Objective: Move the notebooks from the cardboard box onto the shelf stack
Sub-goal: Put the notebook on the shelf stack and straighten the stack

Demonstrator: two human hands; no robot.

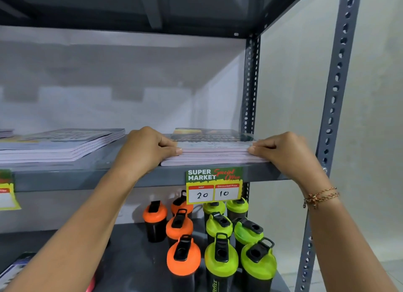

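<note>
A stack of thin notebooks [214,148] with pale pink edges and a dark printed cover lies on the grey metal shelf [135,178], at its right end. My left hand [146,148] grips the stack's left front corner, fingers curled against the edges. My right hand [285,151] holds the right front corner the same way. A second, wider stack of notebooks [63,144] rests on the same shelf to the left. The cardboard box is out of view.
A price tag reading "Super Market, 20, 10" [214,186] hangs from the shelf edge. Orange-lidded shaker bottles [180,226] and green-lidded ones [237,243] stand on the lower shelf. Perforated grey uprights [333,99] frame the right side.
</note>
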